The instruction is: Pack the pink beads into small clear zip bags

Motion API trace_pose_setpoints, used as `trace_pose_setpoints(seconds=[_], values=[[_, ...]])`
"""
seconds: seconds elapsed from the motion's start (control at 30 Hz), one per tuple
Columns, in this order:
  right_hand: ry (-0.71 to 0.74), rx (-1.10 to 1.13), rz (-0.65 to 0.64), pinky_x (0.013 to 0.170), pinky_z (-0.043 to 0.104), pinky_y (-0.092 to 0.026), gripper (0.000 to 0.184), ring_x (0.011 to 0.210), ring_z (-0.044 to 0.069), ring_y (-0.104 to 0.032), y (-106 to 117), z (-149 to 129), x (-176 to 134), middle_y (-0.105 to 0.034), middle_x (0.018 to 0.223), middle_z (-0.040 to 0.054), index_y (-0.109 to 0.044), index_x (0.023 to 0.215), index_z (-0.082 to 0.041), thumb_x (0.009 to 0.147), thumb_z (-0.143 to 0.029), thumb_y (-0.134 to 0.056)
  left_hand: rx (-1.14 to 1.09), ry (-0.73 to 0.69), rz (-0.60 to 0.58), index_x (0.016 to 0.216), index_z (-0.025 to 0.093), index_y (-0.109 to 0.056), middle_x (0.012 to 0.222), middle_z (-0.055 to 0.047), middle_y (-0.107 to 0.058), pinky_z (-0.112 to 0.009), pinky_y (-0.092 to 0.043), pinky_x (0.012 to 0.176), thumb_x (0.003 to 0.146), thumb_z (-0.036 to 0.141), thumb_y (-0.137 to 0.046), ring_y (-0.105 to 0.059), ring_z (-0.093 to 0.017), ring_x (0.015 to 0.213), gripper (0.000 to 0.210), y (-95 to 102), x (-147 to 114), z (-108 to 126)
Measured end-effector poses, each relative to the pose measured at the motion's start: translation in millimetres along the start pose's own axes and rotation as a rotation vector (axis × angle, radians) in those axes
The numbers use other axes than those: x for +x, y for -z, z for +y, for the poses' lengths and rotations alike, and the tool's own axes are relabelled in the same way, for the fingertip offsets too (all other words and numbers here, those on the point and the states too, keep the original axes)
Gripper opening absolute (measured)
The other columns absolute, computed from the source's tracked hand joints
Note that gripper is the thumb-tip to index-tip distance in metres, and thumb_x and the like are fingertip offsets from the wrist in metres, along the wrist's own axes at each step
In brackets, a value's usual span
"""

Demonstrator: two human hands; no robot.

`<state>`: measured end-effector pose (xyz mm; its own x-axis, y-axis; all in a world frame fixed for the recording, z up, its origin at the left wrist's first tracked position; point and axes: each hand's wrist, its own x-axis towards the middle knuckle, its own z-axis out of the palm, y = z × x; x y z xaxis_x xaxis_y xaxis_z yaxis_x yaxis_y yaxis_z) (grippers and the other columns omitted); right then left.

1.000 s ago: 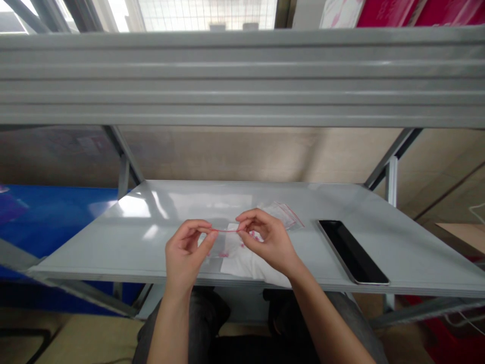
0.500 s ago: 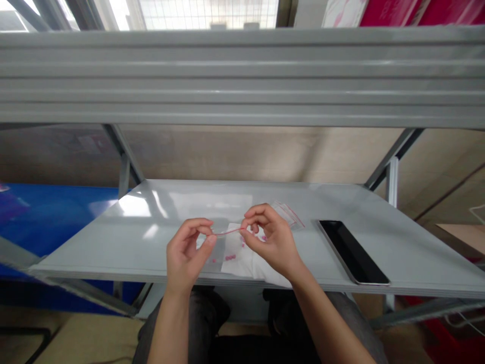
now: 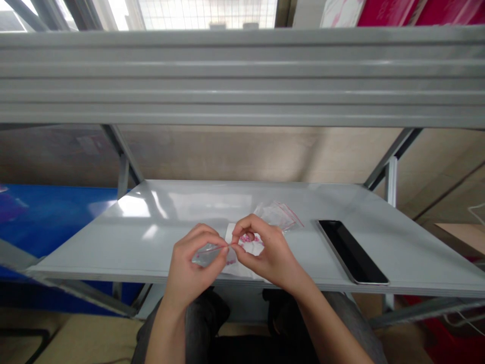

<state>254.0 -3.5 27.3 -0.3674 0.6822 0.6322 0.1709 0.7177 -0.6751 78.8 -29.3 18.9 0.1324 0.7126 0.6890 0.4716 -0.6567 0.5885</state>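
Over the front of the shelf table, my left hand point(image 3: 195, 260) pinches a thin red string point(image 3: 214, 248) between thumb and forefinger. Fingertips of my right hand point(image 3: 271, 250) are closed on the same string, almost touching the left ones. Any small thing between the fingertips is hidden. Beneath the hands lies a white tissue point(image 3: 242, 270), partly covered by them. Small pink beads point(image 3: 248, 238) rest on it, seen through the curve of my right hand. A clear plastic bag point(image 3: 204, 257) shows behind my left thumb, with more pink beads point(image 3: 230, 262) close by.
Clear zip bags with red seal lines point(image 3: 282, 215) lie behind my right hand. A black-screened phone or tablet point(image 3: 352, 250) rests to the right. A thick grey shelf beam point(image 3: 242, 78) crosses above the grey tabletop point(image 3: 125, 237), and metal braces point(image 3: 123, 156) stand at the sides.
My hands have come together: the stretch of red string between them has shortened to almost nothing. The left hand moved right, the right hand slightly left and down.
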Motion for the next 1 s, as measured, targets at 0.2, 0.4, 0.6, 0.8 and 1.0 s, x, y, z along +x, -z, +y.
trace_pose_setpoints(seconds=[0.2,0.4,0.6,0.8,1.0], values=[[-0.004,-0.012,-0.014,0.067,0.026,-0.046,0.015,0.074,0.014,-0.06,3.4,0.1,0.5,-0.063,0.081,-0.0005,-0.057,0.087,-0.022,0.079,-0.01,-0.062,-0.013,0.034,0.028,0.074,0.022,-0.071,0.068,0.001,-0.063,-0.025,-0.047,0.061,0.078,0.014,-0.07,-0.06,-0.014,0.065,0.009,5.1,-1.3,-3.0],[-0.026,-0.014,0.017,0.067,0.026,-0.045,0.017,0.073,0.014,-0.059,6.9,0.6,0.9,-0.061,0.079,-0.0006,-0.056,0.084,-0.021,0.077,-0.007,-0.063,-0.01,0.063,0.066,0.067,0.022,-0.069,0.064,0.001,-0.062,-0.027,-0.046,0.062,0.077,0.017,-0.074,-0.058,-0.015,0.066,0.011,9.6,-2.2,-5.2],[0.005,0.049,-0.061,0.073,0.03,-0.046,0.02,0.078,0.017,-0.059,2.2,-4.0,1.0,-0.063,0.08,0.0008,-0.063,0.097,-0.021,0.08,-0.011,-0.064,-0.047,0.021,0.052,0.067,0.022,-0.07,0.061,0.002,-0.062,-0.03,-0.046,0.064,0.077,0.016,-0.074,-0.057,-0.015,0.064,0.012,12.3,-2.7,-2.9],[0.058,-0.022,0.0,0.07,0.03,-0.044,0.014,0.073,0.017,-0.057,-7.1,0.2,1.8,-0.064,0.072,0.0023,-0.063,0.076,-0.02,0.09,-0.018,-0.061,-0.033,0.072,0.044,0.067,0.024,-0.073,0.061,0.001,-0.064,-0.03,-0.047,0.062,0.074,0.02,-0.077,-0.058,-0.016,0.062,0.009,14.3,-2.7,-4.5],[0.009,-0.049,0.128,0.069,0.031,-0.044,0.016,0.073,0.018,-0.058,-19.7,1.8,-0.7,-0.064,0.072,0.0026,-0.061,0.074,-0.021,0.089,-0.016,-0.061,-0.066,0.176,0.135,0.064,0.023,-0.072,0.061,0.002,-0.064,-0.027,-0.045,0.062,0.07,0.022,-0.081,-0.059,-0.015,0.064,0.011,16.2,-6.1,-10.4]])
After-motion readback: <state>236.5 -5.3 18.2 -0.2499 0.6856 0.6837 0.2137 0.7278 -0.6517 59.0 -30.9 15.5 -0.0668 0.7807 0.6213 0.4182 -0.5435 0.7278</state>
